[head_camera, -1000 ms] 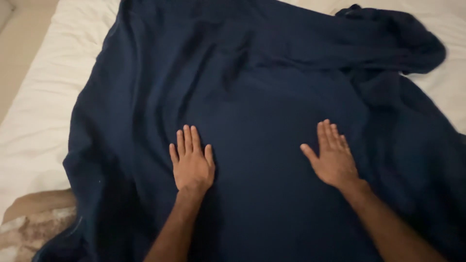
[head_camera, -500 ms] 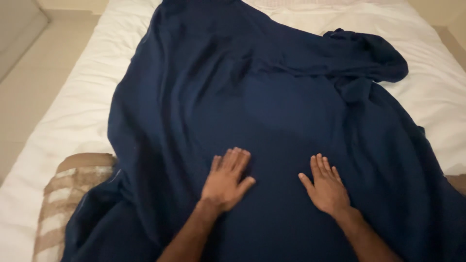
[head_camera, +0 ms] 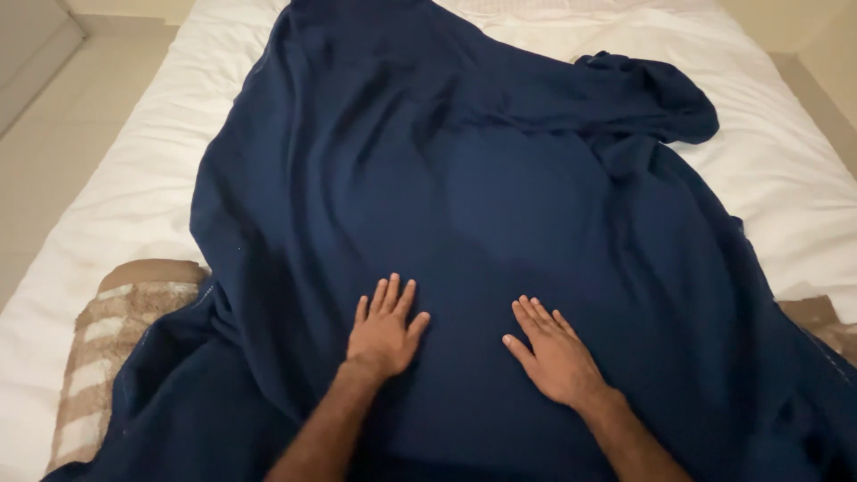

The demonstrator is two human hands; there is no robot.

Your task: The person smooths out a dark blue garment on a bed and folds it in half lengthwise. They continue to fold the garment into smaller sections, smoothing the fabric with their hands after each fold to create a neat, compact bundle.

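Both the left hand (head_camera: pixel 384 332) and the right hand (head_camera: pixel 555 357) lie flat, fingers spread, on the navy blanket (head_camera: pixel 464 178); it looks soft and limp, best gripped at an edge.

The large dark navy blanket (head_camera: pixel 464 205) is a soft, matt woven cloth, lying in loose folds and creases. Beneath it the white bed sheet (head_camera: pixel 116 196) is smooth matt cotton-like fabric, lightly rumpled. The brown and cream striped runner (head_camera: pixel 116 312) looks thicker and coarser, with a textured weave. The pale floor (head_camera: pixel 45 134) appears hard, smooth and faintly glossy.
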